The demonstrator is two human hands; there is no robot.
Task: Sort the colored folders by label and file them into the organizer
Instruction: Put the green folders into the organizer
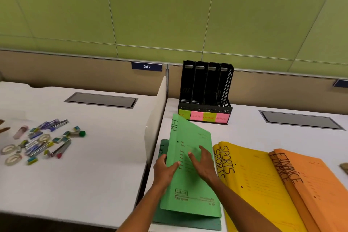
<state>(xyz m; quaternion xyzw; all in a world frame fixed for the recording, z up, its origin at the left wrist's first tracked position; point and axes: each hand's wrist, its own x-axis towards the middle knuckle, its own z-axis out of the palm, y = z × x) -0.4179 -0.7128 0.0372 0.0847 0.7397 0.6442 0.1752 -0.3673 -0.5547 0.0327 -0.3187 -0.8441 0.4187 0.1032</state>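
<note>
A light green folder [190, 133] marked HR is lifted and tilted above a darker green HR folder [162, 149] lying on the desk. My left hand [164, 170] grips its left edge, thumb on the cover. My right hand [203, 162] lies flat on the cover with fingers spread. To the right lie two yellow SPORTS folders [250, 177] and two orange FINANCE folders [316, 184]. A black four-slot organizer [205, 88] stands at the back, with green and pink sticky labels [204, 117] along its base.
A low divider panel [157, 117] separates this desk from the left desk, where tape rolls, pens and clips [39, 141] lie scattered. Grey cable hatches [301, 119] sit in both desktops. A padded green wall runs behind.
</note>
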